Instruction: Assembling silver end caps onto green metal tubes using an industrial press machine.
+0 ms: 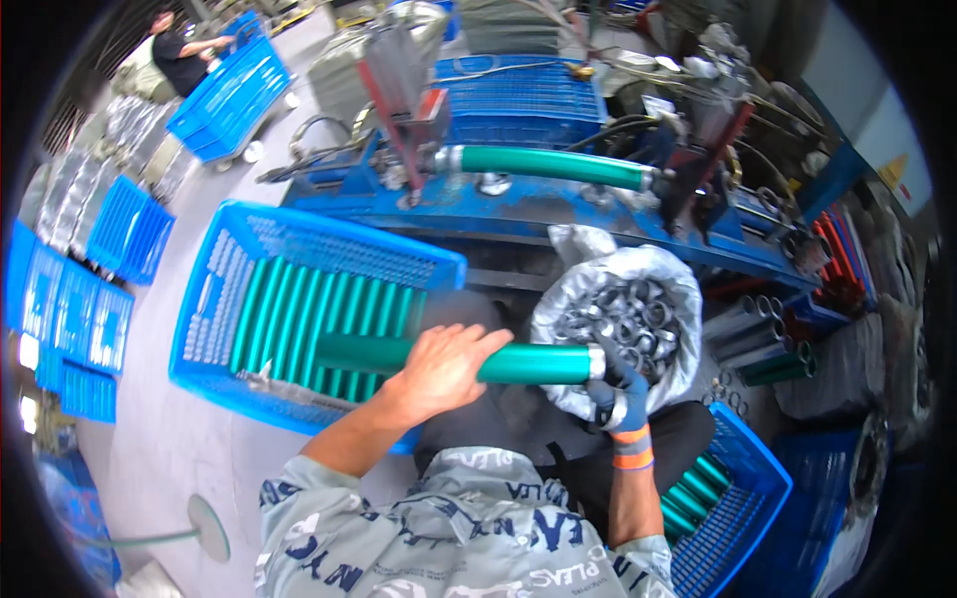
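My bare left hand is wrapped over the middle of a long green tube, held level across my lap. At the tube's right end sits a silver metal ring. My right hand, in a dark glove with an orange wristband, grips that end around the ring; some fingers are hidden. Just beyond it, a bag holds many loose metal rings. To the left, a blue crate contains a row of green tubes, and the held tube's left end hangs over it.
Ahead stands a blue machine bench with another green tube clamped across it. A blue crate with green tubes is at my right side. Far left, a person stands by a blue cart. Metal tubes lie at right.
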Motion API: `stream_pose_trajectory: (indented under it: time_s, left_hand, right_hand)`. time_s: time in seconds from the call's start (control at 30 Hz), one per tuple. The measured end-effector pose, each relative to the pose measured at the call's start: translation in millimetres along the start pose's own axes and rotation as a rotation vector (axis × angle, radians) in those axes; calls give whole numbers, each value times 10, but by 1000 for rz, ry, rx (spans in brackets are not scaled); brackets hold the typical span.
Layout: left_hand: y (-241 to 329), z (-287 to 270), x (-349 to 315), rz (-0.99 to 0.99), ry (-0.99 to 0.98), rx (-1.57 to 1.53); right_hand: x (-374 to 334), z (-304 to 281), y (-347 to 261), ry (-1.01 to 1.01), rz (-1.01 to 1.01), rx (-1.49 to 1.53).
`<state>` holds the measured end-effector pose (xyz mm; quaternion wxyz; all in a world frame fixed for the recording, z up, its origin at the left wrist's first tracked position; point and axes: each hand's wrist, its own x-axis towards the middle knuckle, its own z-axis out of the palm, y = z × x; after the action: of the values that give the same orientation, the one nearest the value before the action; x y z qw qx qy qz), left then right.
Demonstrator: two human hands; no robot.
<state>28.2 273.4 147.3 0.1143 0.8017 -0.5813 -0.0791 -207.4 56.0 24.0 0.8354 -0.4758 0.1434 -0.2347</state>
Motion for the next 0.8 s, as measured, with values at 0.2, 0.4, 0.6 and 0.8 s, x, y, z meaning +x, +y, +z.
stream_pose_trajectory:
  time_s: [0.2, 0.4, 0.6, 0.8]
  left_hand:
    - [-93, 238, -83, 42, 89, -116]
    - [-49, 556, -307, -121, 49, -148]
    - [-88, 234, -349, -123, 88, -229]
    - [-285, -319, -440, -223, 718, -914]
  right_hand:
    - [-27, -548, 167, -62, -458, -889]
    - [24, -905, 249, -62, -113, -755]
    - [303, -1678, 293, 14, -168, -707]
    - [364, -1545, 622, 384, 160, -646]
